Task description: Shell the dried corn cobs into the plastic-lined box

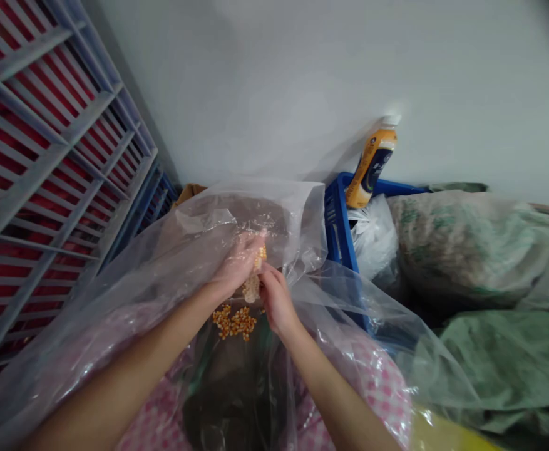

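Head view. Both forearms enter from the lower edge and converge toward the centre of the frame, over the open mouth of a large clear plastic bag (274,207) spread across the person's lap.

The left hand (236,263) is raised slightly above the right, its wrist extended and its back turned toward the camera; part of it is veiled by a fold of the bag. Its fingers are curled closed around the upper part of a corn cob (255,275), which stands roughly upright between the two hands. Yellow kernels remain at the cob's top near the fingertips; the lower part is pale and bare.

The right hand (277,300) sits just below and to the right, wrist nearly straight, fingers bent inward so that they touch the cob's lower side. How firmly these fingers close cannot be told, as the palm side is turned away.

A small heap of loose kernels (234,321) lies on the plastic directly beneath the hands, just beside the left wrist.

Surroundings: pink checked cloth (382,382) shows through the bag on the lap. A grey and red slatted rack (44,163) stands at left. A blue crate (337,232) stands at right, behind the bag, with an orange bottle (372,163) leaning against the wall above it. Greenish sacks (481,250) lie further right.
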`<state>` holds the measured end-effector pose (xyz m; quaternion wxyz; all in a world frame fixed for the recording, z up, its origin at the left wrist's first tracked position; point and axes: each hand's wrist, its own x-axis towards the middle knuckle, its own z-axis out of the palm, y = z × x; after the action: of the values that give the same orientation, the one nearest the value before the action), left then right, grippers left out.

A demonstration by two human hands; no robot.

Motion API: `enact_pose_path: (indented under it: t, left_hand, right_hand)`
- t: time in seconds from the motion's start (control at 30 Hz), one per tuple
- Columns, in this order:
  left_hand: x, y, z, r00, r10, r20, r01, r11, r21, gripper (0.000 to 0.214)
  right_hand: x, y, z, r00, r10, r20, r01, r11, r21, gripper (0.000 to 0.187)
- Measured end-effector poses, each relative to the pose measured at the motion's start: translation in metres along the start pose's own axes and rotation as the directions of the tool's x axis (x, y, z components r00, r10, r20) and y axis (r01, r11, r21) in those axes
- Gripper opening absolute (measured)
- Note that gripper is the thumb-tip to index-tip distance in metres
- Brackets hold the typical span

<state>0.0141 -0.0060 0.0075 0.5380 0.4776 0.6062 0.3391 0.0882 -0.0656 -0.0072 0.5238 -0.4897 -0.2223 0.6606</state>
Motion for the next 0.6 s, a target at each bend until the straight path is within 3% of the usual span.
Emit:
enact_pose_path:
  t: [0.23,0.43,0.6]
  left_hand:
    - [-0.003,0.011,-0.005,0.996,-0.067,0.063,0.077,0.981,-0.175,0.038]
    - [-0.001,0.009,-0.007,0.994,-0.091,0.065,0.101,0.981,-0.167,0.039]
    - [0.002,0.004,-0.006,0.999,-0.051,0.013,0.052,0.989,-0.139,0.039]
  right_hand:
    - [0.004,0.007,-0.005,0.995,-0.082,0.065,0.092,0.98,-0.176,0.021]
    - [0.002,0.005,-0.004,0.995,-0.069,0.078,0.083,0.977,-0.197,0.02]
    - [-0.001,0.003,-0.004,0.995,-0.084,0.053,0.093,0.979,-0.181,0.02]
